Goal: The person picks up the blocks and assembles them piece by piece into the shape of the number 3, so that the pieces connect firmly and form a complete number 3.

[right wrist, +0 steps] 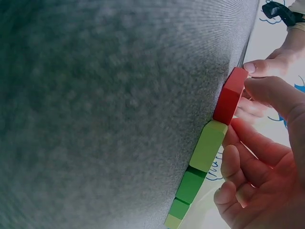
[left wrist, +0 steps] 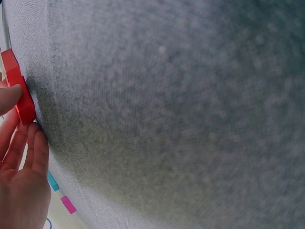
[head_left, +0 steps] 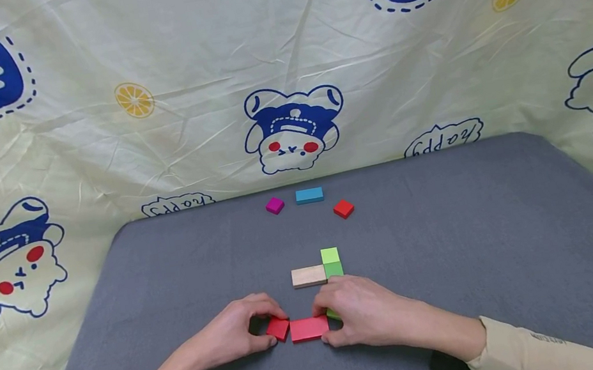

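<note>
My left hand (head_left: 232, 330) pinches a small red square block (head_left: 278, 328) between thumb and fingers; the block sits slightly turned. Right beside it lies a longer red rectangular block (head_left: 309, 330), whose right end my right hand (head_left: 366, 311) grips with thumb and index finger. A light green block (head_left: 333, 315) peeks out under the right hand; in the right wrist view this light green block (right wrist: 208, 145) stands at the end of the red one (right wrist: 230, 97). In the left wrist view, my left thumb lies on the near red block (left wrist: 26, 109).
Just beyond the hands lie a pale wooden block (head_left: 308, 277), a green block (head_left: 333, 269) and a light green block (head_left: 330, 255), set edge to edge. Farther back are a purple block (head_left: 274, 206), a blue block (head_left: 309, 196) and a red block (head_left: 344, 209) on the grey table (head_left: 453, 218).
</note>
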`<state>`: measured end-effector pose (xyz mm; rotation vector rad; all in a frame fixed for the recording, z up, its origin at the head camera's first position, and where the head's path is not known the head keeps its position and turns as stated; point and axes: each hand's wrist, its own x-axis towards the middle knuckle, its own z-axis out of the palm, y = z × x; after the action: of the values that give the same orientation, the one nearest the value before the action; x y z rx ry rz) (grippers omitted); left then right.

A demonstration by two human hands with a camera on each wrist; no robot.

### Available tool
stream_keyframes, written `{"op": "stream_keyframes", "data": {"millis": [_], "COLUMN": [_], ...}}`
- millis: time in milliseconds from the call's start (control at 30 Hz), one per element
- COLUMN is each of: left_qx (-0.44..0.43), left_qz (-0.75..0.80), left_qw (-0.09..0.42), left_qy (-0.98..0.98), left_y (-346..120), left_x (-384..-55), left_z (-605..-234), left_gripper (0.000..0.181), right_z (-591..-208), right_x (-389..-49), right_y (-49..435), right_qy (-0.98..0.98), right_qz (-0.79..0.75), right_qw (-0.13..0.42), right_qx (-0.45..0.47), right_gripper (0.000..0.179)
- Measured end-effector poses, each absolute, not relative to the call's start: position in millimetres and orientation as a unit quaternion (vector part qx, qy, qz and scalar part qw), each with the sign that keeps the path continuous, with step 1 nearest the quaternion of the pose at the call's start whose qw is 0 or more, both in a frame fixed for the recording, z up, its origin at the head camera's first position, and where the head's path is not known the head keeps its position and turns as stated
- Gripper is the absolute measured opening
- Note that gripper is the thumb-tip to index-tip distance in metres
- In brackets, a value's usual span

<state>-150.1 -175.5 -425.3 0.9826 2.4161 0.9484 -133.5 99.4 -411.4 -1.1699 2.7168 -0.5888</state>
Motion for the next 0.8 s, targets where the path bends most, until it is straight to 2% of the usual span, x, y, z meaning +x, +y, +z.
{"op": "stream_keyframes", "data": {"millis": [200,400,567,800], "left_qx": [0.348,0.321,0.295,0.267], "left_qz": [0.342,0.366,0.366,0.346], "left_qw": [0.184,0.179,0.144,0.093], "left_qy": [0.853,0.855,0.871,0.895], "left_y": [-174.7,-171.9,-168.3,-157.5], "left_x": [-150.0,-151.8,-158.6,-171.9], "left_z": [-424.3,-421.3,-420.7,-420.8], "left_gripper": [0.034,0.024,0.018,0.028], "right_z": [-409.7,-408.0,-404.2,-397.7], "right_x": [-130.3,-129.5,-130.5,-135.3], "right_y": [103.9,109.6,114.9,126.1], "right_qy": [0.896,0.895,0.9,0.911], "right_qz": [-0.214,-0.232,-0.242,-0.248], "right_qw": [0.041,0.034,0.038,0.031], "right_qx": [-0.386,-0.379,-0.359,-0.328], "right_gripper": [0.024,0.022,0.024,0.03]}}
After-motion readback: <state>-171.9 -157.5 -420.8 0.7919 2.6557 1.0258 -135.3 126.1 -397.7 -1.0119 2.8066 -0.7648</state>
